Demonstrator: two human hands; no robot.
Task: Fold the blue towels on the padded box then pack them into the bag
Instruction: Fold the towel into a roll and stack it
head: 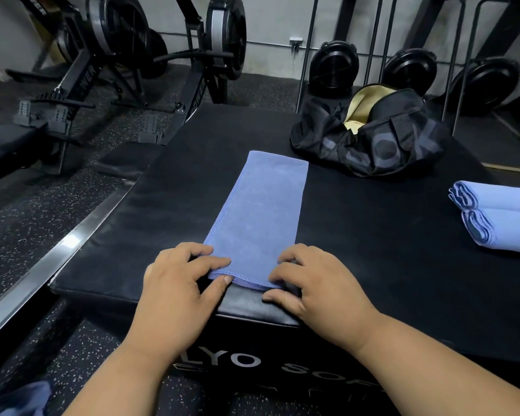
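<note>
Step in hand: folding, third towel by the look of it. Left hand [179, 273] pinches the near-left corner of the blue towel [260, 211], thumb under the hem. The towel lies as a long strip on the padded box [168, 205], running toward 12 o'clock from both hands. Right hand [308, 279] grips the near-right corner. Next move likely: lift the near end, carry it to the far end. Bag [370, 136] open at 1 o'clock; folded towels [502, 217] at 3 o'clock.
</note>
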